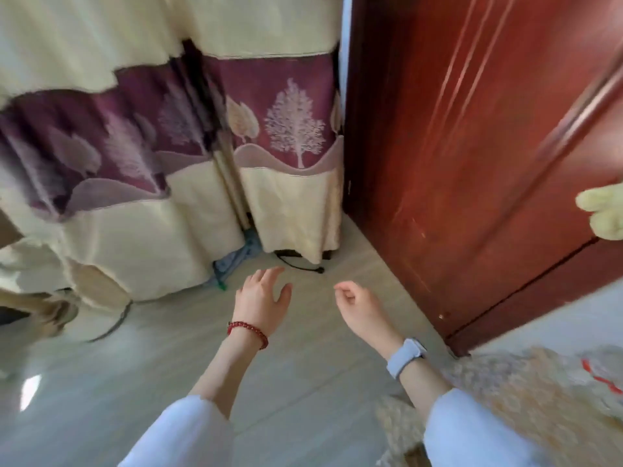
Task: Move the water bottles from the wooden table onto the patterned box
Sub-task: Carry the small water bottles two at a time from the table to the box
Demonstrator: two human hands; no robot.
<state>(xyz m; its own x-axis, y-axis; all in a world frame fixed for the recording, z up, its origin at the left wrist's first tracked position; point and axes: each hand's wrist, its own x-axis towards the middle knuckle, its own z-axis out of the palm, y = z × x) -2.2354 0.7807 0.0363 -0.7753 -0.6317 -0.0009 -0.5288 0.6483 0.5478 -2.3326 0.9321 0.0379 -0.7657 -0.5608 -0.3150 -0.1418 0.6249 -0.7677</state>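
- The curtain (161,136) fills the upper left of the frame, cream with a purple band of pale trees and leaves, its hem reaching the floor.
- A dark red wooden door (472,136) takes the upper right, its lower edge running down toward the right.
- The pale floor (101,382) spreads across the lower half, under both my arms.
- A beige patterned cloth (526,406) lies at the lower right; whether it covers the box I cannot tell.
- No water bottle and no table show anywhere in this view.
- A pale yellow soft thing (603,210) pokes in at the right edge, too cut off to name.
- My left hand (261,298) hangs over the floor at lower centre, fingers (269,273) spread apart and straight, holding nothing.
- My right hand (359,306) is just beside it, apart from it, fingers loosely curled inward, holding nothing.
- A grey-blue watch (406,357) sits on my right wrist.
- A red bead bracelet (247,333) circles my left wrist.
- A black cable (296,262) lies on the floor at the curtain hem.
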